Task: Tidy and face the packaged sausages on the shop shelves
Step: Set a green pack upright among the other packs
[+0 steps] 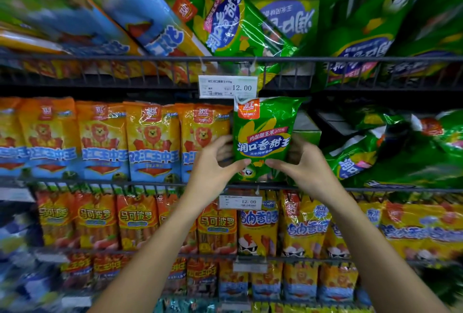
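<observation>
Head view: green corn-sausage pack [263, 137] upright on middle wire shelf [150, 183], just right of orange lion-print packs [152, 142]. Left hand [215, 165] and right hand [304, 166] grip its lower sides, thumbs on front, fingers curled behind. Price tag [227, 86] just above pack. More green packs [375, 147] lie toppled at right.

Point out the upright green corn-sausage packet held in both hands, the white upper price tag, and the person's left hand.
Upright green corn-sausage packet [263, 137]: head view, front label.
White upper price tag [227, 86]: head view, middle of the tag.
Left hand [215, 165]: head view, back of the hand.
</observation>
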